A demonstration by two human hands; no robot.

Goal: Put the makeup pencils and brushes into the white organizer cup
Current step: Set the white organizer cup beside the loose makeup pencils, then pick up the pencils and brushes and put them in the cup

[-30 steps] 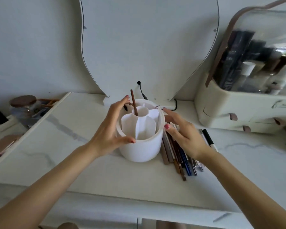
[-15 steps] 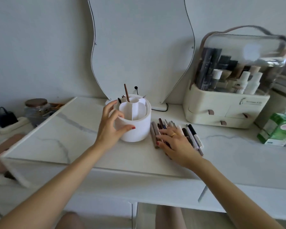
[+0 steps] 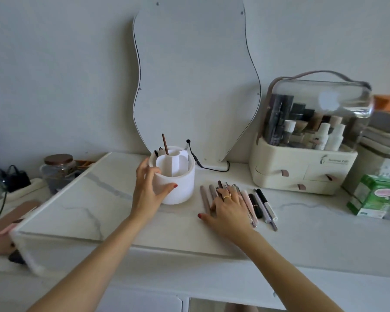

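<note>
On marble top — left hand [image 3: 148, 190] cupped round white organizer cup [image 3: 178, 183], right hand [image 3: 229, 209] spread flat on pencils [image 3: 254, 203].

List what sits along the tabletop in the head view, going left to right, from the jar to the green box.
Glass jar → left hand → white organizer cup → right hand resting on the row of pencils and brushes → cream cosmetics case → green box.

Bare forearms, no sleeves; red-painted nails on left hand [image 3: 148, 192] and right hand [image 3: 229, 212]; gold ring [image 3: 227, 196].
</note>
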